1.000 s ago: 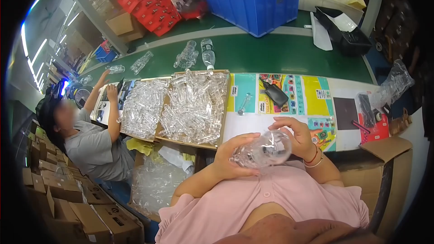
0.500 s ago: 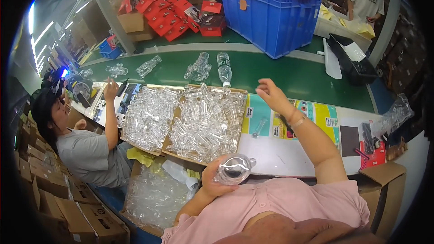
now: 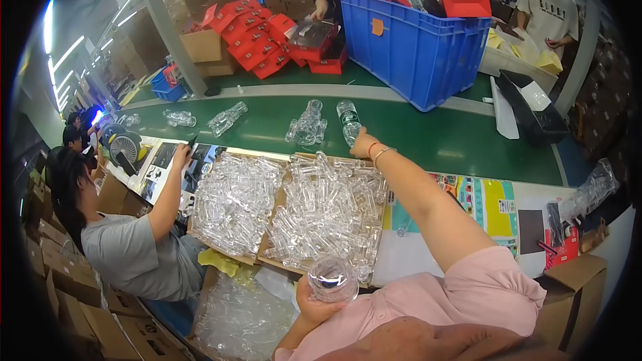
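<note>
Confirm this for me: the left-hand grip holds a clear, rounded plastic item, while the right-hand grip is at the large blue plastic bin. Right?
Not quite: in the head view, the right-hand grip is at the near end of a clear plastic bottle on the green surface, not at the blue bin. The left-hand grip does hold the clear, rounded plastic item.

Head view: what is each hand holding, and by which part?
Left hand: a clear rounded container, by its side. Right hand: at the near end of the clear plastic bottle; whether gripped cannot be told.
</note>
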A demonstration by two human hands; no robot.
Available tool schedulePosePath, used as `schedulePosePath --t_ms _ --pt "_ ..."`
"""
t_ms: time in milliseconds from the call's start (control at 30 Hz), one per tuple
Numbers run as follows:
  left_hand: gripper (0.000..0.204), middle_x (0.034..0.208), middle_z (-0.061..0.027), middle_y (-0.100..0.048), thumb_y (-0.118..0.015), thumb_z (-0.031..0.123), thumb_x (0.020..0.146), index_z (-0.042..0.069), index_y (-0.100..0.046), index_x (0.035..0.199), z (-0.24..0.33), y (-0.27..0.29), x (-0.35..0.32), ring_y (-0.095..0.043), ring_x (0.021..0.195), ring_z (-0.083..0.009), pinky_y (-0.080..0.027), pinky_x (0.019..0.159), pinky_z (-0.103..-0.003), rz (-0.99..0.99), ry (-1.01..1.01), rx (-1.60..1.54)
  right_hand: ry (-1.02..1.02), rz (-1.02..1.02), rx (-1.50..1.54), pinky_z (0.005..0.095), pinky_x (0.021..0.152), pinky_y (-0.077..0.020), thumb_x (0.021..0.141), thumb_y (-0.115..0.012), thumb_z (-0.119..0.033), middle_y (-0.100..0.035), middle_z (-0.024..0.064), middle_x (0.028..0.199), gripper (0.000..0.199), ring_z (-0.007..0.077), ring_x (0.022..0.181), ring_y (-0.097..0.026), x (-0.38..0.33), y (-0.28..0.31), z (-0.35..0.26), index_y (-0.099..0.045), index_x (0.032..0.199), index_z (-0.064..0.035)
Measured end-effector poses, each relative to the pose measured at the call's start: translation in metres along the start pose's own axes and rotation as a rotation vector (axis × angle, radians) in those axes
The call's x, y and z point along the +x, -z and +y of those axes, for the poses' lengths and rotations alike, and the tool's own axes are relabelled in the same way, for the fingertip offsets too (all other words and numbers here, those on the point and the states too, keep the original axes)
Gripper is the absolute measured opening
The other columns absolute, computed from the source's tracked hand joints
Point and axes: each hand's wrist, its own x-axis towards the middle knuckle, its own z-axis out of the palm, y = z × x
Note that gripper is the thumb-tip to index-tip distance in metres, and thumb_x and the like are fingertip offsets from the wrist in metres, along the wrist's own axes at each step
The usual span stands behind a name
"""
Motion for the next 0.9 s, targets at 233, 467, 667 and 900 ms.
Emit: schedulePosePath --t_ms 233,467,667,900 --pt "0.081 0.112 -0.0165 -0.054 -0.085 0.016 0.056 -0.005 -0.039 0.120 0.001 0.007 0.007 -0.055 0.102 -0.0244 -0.045 0.089 -0.038 -0.016 -0.010 -0.016 0.008 -0.036 1.500 0.0236 0.041 -0.0368 0.086 -0.046 -0.020 -0.046 0.0077 0.070 0.024 0.0111 0.048 -0.037 -0.039 0.039 0.065 -0.040 0.101 -0.0027" --pt "0.079 0.111 -0.0165 -0.054 -0.085 0.018 0.057 -0.005 -0.040 0.119 0.000 0.001 0.008 -0.055 0.102 -0.0238 -0.045 0.089 -0.038 -0.074 -0.014 0.026 0.066 -0.133 2.117 0.0207 0.041 -0.0316 0.086 -0.045 -0.020 -0.047 0.0103 0.070 0.019 0.0097 0.047 -0.034 -0.116 0.049 0.127 -0.043 0.089 -0.0018" --pt "0.078 0.110 -0.0147 -0.055 -0.085 0.019 0.056 -0.004 -0.043 0.117 -0.003 -0.016 -0.001 -0.055 0.100 -0.0215 -0.044 0.087 -0.035 -0.138 -0.012 0.111 0.130 -0.175 2.249 0.0200 0.042 -0.0327 0.086 -0.046 -0.023 -0.047 0.0075 0.071 0.023 0.0084 0.048 -0.036 -0.180 0.062 0.155 -0.043 0.091 -0.0002" --pt "0.076 0.107 -0.0139 -0.056 -0.085 0.020 0.053 -0.001 -0.048 0.116 0.006 -0.039 -0.006 -0.056 0.098 -0.0211 -0.045 0.084 -0.033 -0.270 -0.080 0.588 0.301 -0.204 2.324 0.0193 0.044 -0.0349 0.085 -0.049 -0.023 -0.047 0.0066 0.075 0.025 0.0083 0.051 -0.038 -0.226 0.070 0.182 -0.044 0.092 0.0009"
